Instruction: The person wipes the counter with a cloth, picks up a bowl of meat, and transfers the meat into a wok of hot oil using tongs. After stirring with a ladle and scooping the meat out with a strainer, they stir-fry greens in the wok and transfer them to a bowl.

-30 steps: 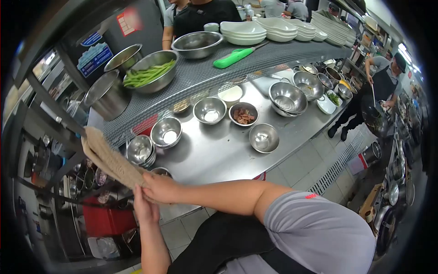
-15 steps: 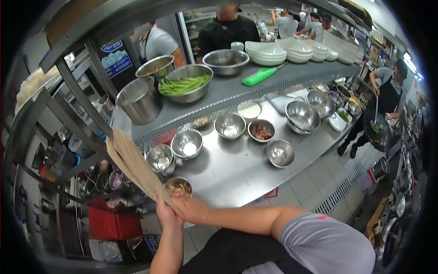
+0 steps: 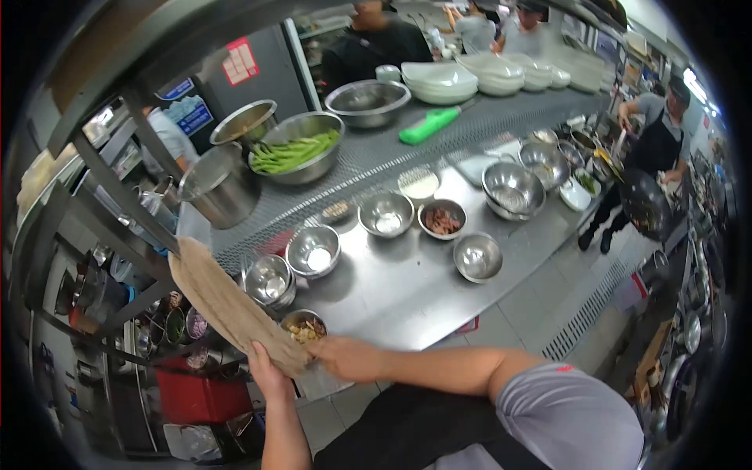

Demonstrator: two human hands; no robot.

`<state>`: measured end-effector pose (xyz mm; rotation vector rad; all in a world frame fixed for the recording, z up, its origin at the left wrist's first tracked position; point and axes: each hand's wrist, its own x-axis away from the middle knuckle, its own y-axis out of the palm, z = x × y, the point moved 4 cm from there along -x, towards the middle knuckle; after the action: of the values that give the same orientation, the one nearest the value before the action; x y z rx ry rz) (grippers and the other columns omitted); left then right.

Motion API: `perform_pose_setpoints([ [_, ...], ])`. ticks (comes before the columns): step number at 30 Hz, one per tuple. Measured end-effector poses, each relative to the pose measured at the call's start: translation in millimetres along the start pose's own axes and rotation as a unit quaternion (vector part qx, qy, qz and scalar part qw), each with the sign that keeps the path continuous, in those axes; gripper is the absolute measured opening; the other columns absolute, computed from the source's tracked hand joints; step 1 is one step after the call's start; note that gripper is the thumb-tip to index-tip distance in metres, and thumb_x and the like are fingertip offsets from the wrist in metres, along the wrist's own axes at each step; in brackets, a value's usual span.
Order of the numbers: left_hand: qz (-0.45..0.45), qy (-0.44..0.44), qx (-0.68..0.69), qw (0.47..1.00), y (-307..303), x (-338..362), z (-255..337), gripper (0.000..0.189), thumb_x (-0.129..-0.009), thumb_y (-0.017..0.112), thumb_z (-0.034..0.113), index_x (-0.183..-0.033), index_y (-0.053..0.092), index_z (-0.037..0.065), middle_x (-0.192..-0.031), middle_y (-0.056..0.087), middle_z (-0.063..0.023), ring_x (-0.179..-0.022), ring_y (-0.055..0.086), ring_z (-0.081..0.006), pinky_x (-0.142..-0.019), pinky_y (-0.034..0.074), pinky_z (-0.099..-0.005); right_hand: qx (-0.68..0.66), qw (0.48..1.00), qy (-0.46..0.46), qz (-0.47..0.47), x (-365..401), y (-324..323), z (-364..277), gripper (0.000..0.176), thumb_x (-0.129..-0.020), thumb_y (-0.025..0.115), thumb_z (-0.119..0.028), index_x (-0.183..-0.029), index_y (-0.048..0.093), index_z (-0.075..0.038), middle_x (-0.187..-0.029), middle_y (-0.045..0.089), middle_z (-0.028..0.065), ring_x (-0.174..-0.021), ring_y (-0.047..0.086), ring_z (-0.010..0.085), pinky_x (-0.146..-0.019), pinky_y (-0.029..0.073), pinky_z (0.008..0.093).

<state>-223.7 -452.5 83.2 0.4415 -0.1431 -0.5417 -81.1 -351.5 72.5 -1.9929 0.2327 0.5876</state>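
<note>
A long tan towel (image 3: 223, 301) hangs from the metal shelf frame at my left and slants down toward me. My left hand (image 3: 270, 374) is closed on its lower end from the near side. My right hand (image 3: 348, 359) pinches the towel's right edge near that same end, its fingertips partly hidden. Just beyond my right hand, a small steel bowl of chopped yellowish pieces (image 3: 304, 327) stands at the counter's corner. Stacked steel bowls (image 3: 269, 280) are beside the towel's middle.
On the steel counter (image 3: 384, 301) stand several metal bowls, one with reddish-brown pieces (image 3: 442, 219). The raised shelf holds green beans (image 3: 296, 153), a green-handled knife (image 3: 431, 125) and white dishes (image 3: 440, 82). A co-worker (image 3: 658, 141) holds a wok at right. A red bin (image 3: 205, 392) sits below left.
My hands have moved apart: the right has shifted rightward along the towel's end. The towel is spread wider. The camera view has shifted slightly, and the co-worker's wok has tilted.
</note>
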Motion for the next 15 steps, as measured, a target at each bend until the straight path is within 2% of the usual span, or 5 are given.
perform_pose_setpoints([
  [1, 0.025, 0.082, -0.097, 0.992, -11, -6, 6, 0.041, -0.099, 0.044, 0.028, -0.126, 0.044, -0.003, -0.115, 0.056, -0.0144, -0.102, 0.056, -0.0234, -0.091, 0.045, -0.0364, 0.032, 0.997, 0.004, -0.073, 15, 2, 13, 0.043, -0.084, 0.050, -0.010, -0.123, 0.050, 0.006, -0.122, 0.054, 0.0218, -0.111, 0.054, 0.0340, -0.094, 0.042, 0.0412],
  [3, 0.026, 0.091, -0.148, 0.985, -32, -21, 12, 0.042, -0.099, 0.045, 0.027, -0.127, 0.043, -0.004, -0.118, 0.055, -0.0146, -0.105, 0.055, -0.0224, -0.091, 0.044, -0.0351, 0.000, 0.992, 0.127, -0.005, 57, 1, 46, 0.055, -0.082, 0.053, -0.014, -0.133, 0.041, 0.004, -0.103, 0.062, 0.0219, -0.091, 0.060, 0.0360, -0.082, 0.047, 0.0435],
  [5, 0.039, 0.119, -0.211, 0.969, -49, -37, 21, 0.042, -0.099, 0.047, 0.024, -0.129, 0.042, -0.004, -0.120, 0.053, -0.0144, -0.107, 0.053, -0.0209, -0.092, 0.042, -0.0334, -0.117, 0.897, 0.424, -0.050, 91, -38, 67, 0.075, -0.082, 0.056, -0.020, -0.144, 0.020, 0.001, -0.091, 0.064, 0.0250, -0.081, 0.062, 0.0377, -0.078, 0.048, 0.0449],
  [7, 0.048, 0.135, -0.251, 0.957, -62, -50, 26, 0.041, -0.099, 0.046, 0.023, -0.127, 0.043, -0.006, -0.120, 0.054, -0.0158, -0.105, 0.053, -0.0224, -0.091, 0.042, -0.0335, -0.131, 0.828, 0.546, 0.003, 126, -55, 113, 0.088, -0.084, 0.055, -0.024, -0.146, -0.002, 0.000, -0.082, 0.064, 0.0264, -0.075, 0.062, 0.0397, -0.073, 0.050, 0.0464],
  [15, 0.077, 0.147, -0.503, 0.848, -35, -92, -3, 0.046, -0.099, 0.045, 0.030, -0.124, 0.045, -0.009, -0.121, 0.055, -0.0254, -0.113, 0.053, -0.0335, -0.095, 0.038, -0.0361, -0.274, 0.671, 0.658, 0.206, 168, -135, 229, 0.090, -0.085, 0.053, -0.014, -0.146, -0.012, -0.006, -0.069, 0.064, 0.0164, -0.048, 0.060, 0.0212, -0.046, 0.051, 0.0331],
])
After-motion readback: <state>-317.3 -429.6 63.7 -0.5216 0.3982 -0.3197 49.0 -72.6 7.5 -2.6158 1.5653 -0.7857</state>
